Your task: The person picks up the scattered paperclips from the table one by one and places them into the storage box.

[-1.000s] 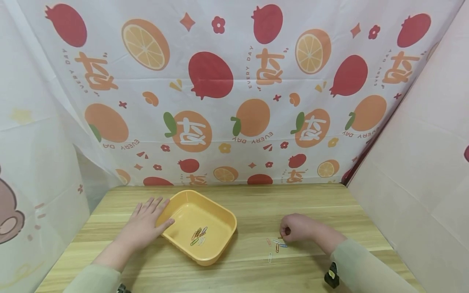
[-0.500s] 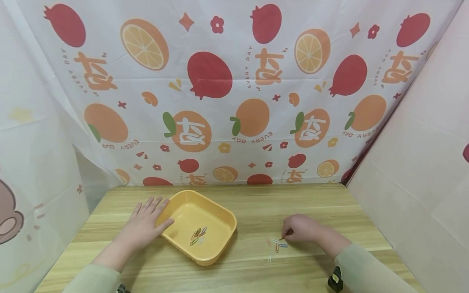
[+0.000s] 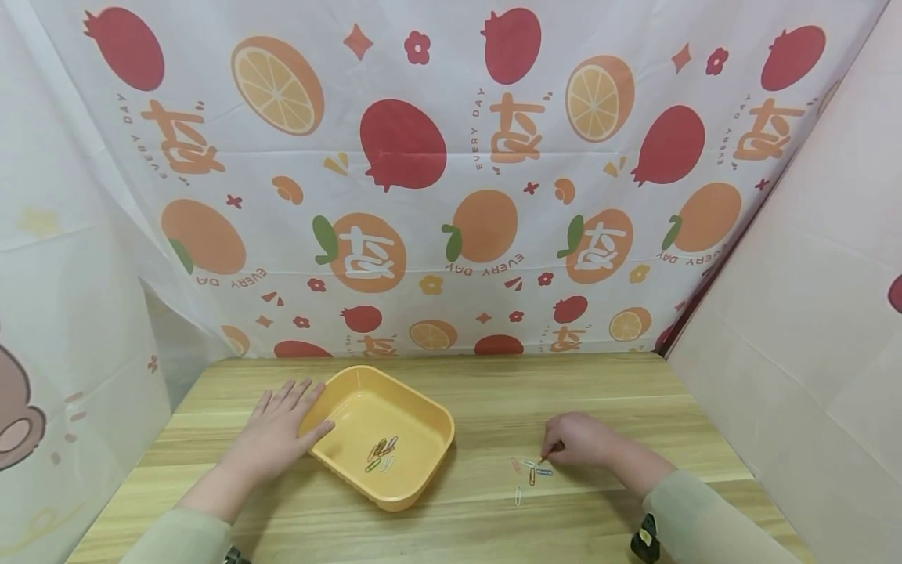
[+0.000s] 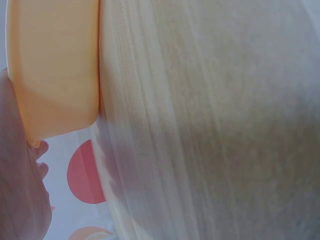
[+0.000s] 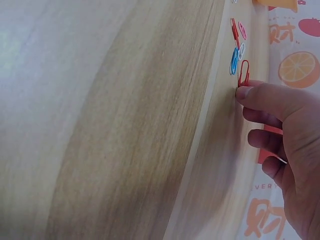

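My right hand (image 3: 581, 440) pinches a red paper clip (image 5: 245, 71) between thumb and index finger, low over the table; the other fingers are bent. Close by on the wood lie a blue paper clip (image 5: 234, 61), another red paper clip (image 5: 235, 33), a pink paper clip (image 5: 242, 30) and a white paper clip (image 5: 241, 51). A second white paper clip (image 3: 517, 495) sits a little nearer me. On the left, my left hand (image 3: 278, 431) rests with spread fingers on the rim of a yellow plastic basin (image 3: 421, 407). Several mixed-colour paper clips (image 3: 381, 450) lie on its floor.
The wooden table (image 3: 486, 407) carries everything. A white fruit-print cloth (image 3: 437, 313) hangs along its back edge, and pale cloth sides (image 3: 789, 352) flank it. Bare wood separates the basin from the loose paper clips.
My right hand has shifted slightly right, and the red paper clip in its pinch now shows past the fingertips. The left hand and basin have stayed in place.
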`<state>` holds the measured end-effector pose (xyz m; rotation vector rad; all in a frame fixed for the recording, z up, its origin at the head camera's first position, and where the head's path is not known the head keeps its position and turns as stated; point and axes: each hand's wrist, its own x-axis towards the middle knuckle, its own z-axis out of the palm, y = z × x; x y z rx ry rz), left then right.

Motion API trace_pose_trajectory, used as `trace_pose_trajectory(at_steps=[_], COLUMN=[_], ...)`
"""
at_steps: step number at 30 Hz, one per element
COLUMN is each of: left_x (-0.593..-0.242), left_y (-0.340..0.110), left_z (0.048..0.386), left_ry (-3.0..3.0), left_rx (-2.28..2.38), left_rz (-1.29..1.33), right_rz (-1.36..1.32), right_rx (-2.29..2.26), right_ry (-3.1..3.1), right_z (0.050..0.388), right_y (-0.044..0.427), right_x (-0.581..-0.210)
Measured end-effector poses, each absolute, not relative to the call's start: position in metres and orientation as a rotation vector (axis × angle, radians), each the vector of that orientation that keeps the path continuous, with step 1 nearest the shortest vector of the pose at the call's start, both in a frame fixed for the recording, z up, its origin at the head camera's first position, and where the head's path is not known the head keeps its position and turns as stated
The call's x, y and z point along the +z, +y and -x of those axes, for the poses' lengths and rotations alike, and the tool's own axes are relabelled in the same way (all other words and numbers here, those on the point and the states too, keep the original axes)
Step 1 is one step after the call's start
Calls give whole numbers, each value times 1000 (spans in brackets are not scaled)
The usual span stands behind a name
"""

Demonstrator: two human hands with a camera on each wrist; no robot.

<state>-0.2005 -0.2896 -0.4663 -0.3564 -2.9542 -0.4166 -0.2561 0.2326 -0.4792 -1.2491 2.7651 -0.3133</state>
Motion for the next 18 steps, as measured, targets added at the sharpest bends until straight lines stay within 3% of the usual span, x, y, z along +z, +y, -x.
trace_pose_trajectory(at_steps=[18], left_x=[-467], left_y=[-290], left_z=[199], left_ry=[-2955], left_rx=[-419], left_rz=[360], right_rz=[1360], right_rx=[-368], right_ry=[2808], right_z=[261], right_y=[233], right_x=[-475])
